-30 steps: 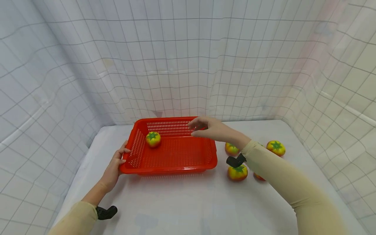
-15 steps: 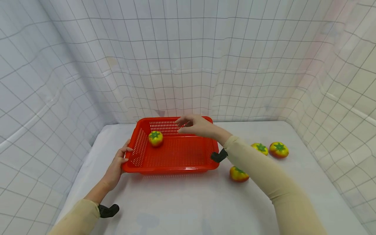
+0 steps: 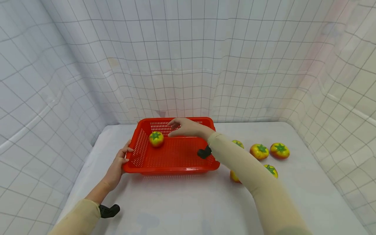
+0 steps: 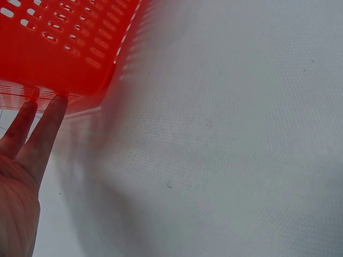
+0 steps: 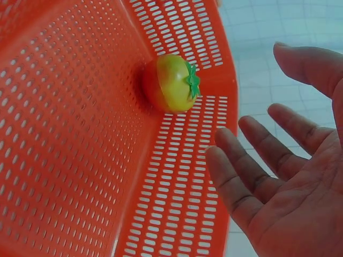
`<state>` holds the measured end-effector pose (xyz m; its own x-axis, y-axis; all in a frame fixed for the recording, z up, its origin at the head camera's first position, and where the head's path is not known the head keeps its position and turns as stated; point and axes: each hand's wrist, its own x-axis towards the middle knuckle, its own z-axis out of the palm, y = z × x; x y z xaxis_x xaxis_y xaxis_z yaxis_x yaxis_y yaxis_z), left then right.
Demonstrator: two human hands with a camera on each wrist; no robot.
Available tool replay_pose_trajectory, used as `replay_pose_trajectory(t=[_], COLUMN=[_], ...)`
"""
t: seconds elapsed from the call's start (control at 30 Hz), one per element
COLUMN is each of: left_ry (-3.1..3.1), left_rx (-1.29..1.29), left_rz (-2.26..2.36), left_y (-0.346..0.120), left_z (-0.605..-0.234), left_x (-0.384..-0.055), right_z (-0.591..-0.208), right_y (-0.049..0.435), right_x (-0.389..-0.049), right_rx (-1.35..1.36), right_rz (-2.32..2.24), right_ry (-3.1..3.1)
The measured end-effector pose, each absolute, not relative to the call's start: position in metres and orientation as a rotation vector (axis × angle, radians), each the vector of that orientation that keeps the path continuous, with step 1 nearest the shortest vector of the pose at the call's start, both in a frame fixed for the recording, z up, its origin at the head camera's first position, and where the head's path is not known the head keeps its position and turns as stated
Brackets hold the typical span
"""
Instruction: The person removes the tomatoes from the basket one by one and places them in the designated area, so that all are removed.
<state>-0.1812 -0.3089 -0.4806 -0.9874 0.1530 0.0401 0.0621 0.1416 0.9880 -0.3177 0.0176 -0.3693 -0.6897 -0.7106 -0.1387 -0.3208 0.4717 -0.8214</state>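
A red plastic basket (image 3: 176,170) with slotted walls sits on the white table. My left hand (image 3: 115,169) holds its left rim; in the left wrist view two fingers (image 4: 45,134) touch the basket's outer wall. One yellow-and-red, tomato-like fruit (image 3: 156,139) with a green leafy top lies in the back left corner of the basket. Above the basket's back part my right hand (image 3: 188,127) hovers with thumb and fingers spread apart. Nothing is in it, as the right wrist view also shows (image 5: 300,187).
Several similar fruits, one at the far right (image 3: 280,151) and another beside it (image 3: 259,152), lie on the table right of the basket. My right sleeve (image 3: 249,173) partly covers some. A white grid-patterned curtain (image 3: 182,81) encloses the table at the back and sides.
My right hand has moved left over the basket, closer to the fruit inside. The left hand stays at the left rim. The view has shifted slightly.
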Motion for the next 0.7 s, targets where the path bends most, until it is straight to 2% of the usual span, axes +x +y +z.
replay_pose_trajectory(t=[0.7], left_ry=[2.322], left_rx=[0.205], left_rz=[2.007], left_y=[-0.306], left_z=[-0.481], left_x=[-0.177], right_z=[-0.399], right_y=[-0.033], right_x=[-0.334], right_rx=[-0.819], right_rz=[-1.057], right_ry=[2.253])
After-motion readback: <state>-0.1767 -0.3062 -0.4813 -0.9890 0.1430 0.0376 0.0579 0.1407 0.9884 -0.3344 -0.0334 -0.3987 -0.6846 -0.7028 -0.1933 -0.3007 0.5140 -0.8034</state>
